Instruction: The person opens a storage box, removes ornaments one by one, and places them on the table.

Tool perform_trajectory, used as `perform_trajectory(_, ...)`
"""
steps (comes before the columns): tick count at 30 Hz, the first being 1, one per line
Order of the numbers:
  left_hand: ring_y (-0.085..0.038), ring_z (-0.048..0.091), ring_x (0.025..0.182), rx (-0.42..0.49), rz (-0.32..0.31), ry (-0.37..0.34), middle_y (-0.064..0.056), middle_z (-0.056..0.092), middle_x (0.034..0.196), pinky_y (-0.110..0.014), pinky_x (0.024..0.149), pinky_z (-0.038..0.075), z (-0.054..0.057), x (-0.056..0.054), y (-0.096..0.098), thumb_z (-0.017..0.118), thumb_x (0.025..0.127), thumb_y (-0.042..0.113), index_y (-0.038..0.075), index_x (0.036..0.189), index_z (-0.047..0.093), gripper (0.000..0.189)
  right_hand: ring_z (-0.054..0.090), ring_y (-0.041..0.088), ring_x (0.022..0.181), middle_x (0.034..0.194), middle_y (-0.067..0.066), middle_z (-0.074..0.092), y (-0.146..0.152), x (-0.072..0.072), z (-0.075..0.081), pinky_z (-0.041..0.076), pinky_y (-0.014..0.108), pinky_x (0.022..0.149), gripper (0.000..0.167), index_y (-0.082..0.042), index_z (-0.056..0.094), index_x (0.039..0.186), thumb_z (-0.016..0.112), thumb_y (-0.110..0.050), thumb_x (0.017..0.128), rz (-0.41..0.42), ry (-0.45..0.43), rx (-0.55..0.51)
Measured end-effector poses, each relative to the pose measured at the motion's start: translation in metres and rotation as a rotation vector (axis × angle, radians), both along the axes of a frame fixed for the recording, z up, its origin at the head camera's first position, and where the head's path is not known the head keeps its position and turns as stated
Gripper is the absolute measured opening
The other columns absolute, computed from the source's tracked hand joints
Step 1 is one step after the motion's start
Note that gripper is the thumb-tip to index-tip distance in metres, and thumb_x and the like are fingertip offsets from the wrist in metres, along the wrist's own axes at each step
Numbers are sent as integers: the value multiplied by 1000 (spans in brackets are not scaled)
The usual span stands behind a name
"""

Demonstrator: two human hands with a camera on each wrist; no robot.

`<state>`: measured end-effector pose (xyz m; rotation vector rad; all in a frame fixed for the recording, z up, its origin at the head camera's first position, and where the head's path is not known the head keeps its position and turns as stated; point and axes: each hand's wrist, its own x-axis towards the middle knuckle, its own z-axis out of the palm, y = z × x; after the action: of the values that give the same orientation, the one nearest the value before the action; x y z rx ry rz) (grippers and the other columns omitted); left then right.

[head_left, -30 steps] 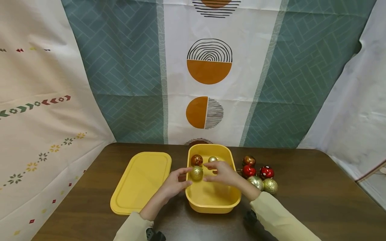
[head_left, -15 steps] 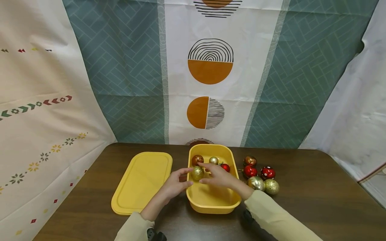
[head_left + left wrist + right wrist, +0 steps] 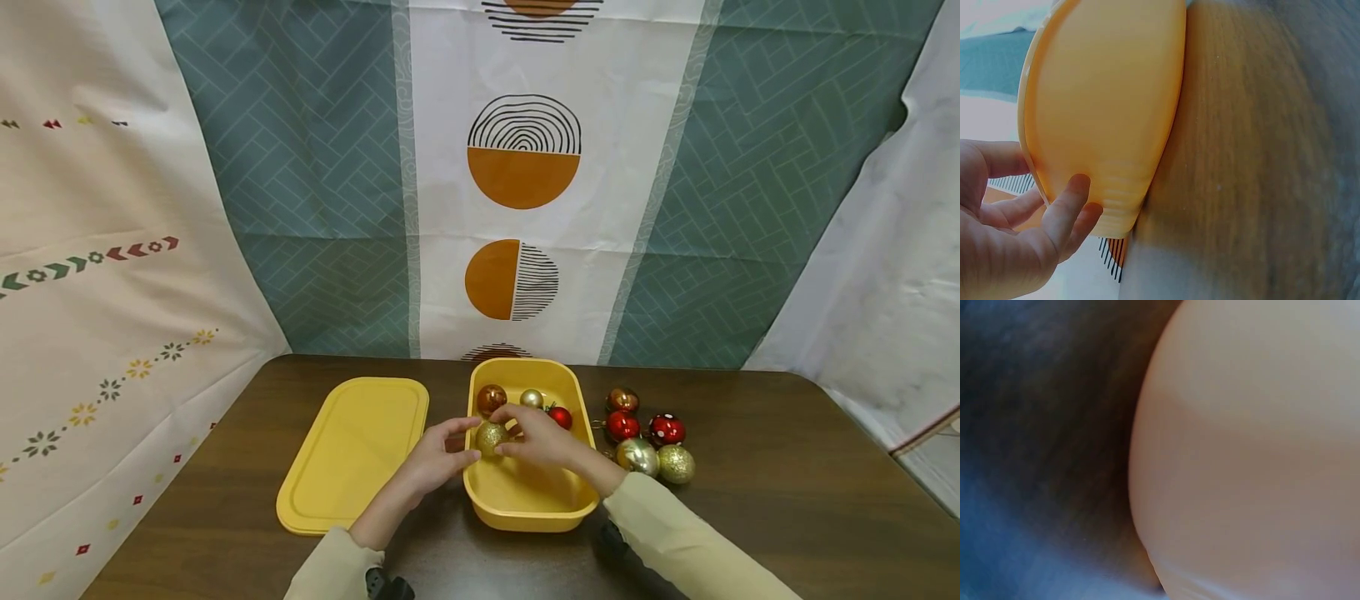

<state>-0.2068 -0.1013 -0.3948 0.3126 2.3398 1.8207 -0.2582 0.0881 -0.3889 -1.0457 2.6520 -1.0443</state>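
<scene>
In the head view, a yellow plastic bin (image 3: 525,525) stands mid-table. My left hand (image 3: 435,457) grips its left rim; in the left wrist view, the left hand's fingers (image 3: 1063,215) press the outer wall (image 3: 1110,94) while others go over the rim. Inside the bin, my right hand (image 3: 542,437) pinches a gold glitter Christmas bauble (image 3: 491,438) near the left wall. Behind it lie a copper bauble (image 3: 491,398), a small pale gold bauble (image 3: 532,398) and a red bauble (image 3: 560,417). A blurred, pale rounded surface fills much of the right wrist view, where no fingers show.
A flat yellow lid (image 3: 356,454) lies left of the bin. To the right, several baubles cluster on the dark wooden table (image 3: 757,483): copper (image 3: 622,400), plain red (image 3: 622,427), white-dotted red (image 3: 667,430), shiny pale gold (image 3: 637,458) and gold glitter (image 3: 677,464). A patterned cloth (image 3: 517,283) hangs behind.
My right hand has moved left inside the bin, uncovering the red bauble, and its fingers have closed on the gold glitter bauble. The left hand keeps its hold on the rim.
</scene>
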Motion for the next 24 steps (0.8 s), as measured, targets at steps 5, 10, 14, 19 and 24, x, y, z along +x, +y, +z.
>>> perform_trajectory(5, -35, 52, 109, -3, 4, -9, -23, 45, 131, -36, 75, 52, 2, 1, 0, 60, 84, 4, -1, 129, 47, 46, 58, 24, 99, 104, 10, 62, -1, 1, 0, 48, 38, 82, 30, -3, 57, 105, 70, -8, 78, -10, 34, 18)
perform_trajectory(10, -33, 53, 108, -3, 6, -8, -23, 45, 130, -35, 75, 52, 2, 2, 0, 60, 84, 4, -2, 128, 47, 46, 59, 25, 95, 104, 11, 61, 2, 2, 0, 50, 38, 80, 29, -2, 57, 104, 69, -6, 78, -11, 22, -13)
perform_trajectory(14, -35, 52, 109, 1, 4, -10, -25, 44, 130, -36, 76, 52, 2, 2, 0, 60, 85, 3, -3, 129, 46, 46, 62, 28, 89, 104, 14, 60, 12, 3, 2, 52, 33, 75, 29, 0, 56, 105, 69, -5, 79, -3, 14, -73)
perform_trajectory(19, -35, 52, 110, -32, 17, -16, -25, 46, 129, -34, 75, 52, 1, 0, 1, 60, 85, 3, -2, 129, 47, 46, 62, 28, 87, 105, 15, 59, 32, 6, 8, 53, 32, 74, 31, 0, 55, 106, 69, -7, 79, -17, 34, -119)
perform_trajectory(24, -34, 52, 110, -48, 23, -20, -24, 46, 129, -34, 76, 52, 0, -1, 1, 60, 85, 4, -1, 130, 47, 47, 62, 30, 90, 109, 18, 58, 51, 9, 22, 52, 35, 75, 32, 1, 54, 108, 68, -9, 80, -50, 54, -156)
